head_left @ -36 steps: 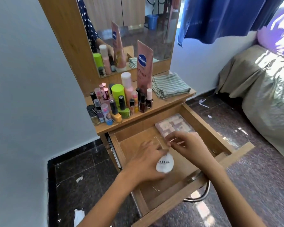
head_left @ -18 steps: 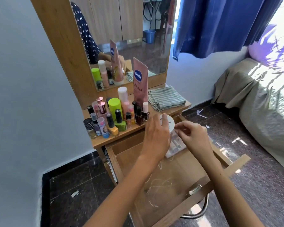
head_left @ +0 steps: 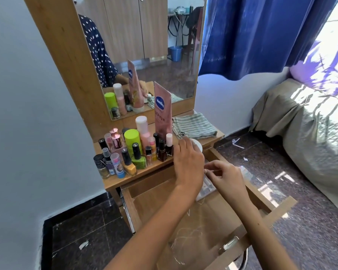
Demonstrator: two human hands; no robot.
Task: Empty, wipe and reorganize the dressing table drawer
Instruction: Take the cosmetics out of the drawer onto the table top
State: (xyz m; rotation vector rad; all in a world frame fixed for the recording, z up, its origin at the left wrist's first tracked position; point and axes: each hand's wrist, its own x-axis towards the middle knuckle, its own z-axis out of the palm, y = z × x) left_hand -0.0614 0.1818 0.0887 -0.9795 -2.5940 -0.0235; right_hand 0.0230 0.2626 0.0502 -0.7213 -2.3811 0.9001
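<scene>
Left hand (head_left: 187,162) on white jar (head_left: 197,145) — seemingly gripped.

Folded cloth (head_left: 193,126) right of bottles (head_left: 133,151)

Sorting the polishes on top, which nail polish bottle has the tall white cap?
The dark red bottle at the right end of the cluster, nearest the left hand; its neighbours have black caps.

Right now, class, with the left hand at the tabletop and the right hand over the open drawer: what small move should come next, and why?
Probably the left hand should let go of the white round container, since it already sits on the dressing table top beside the nail polish bottles. The right hand pinches a clear packet over the drawer, which looks next to lift out.
</scene>
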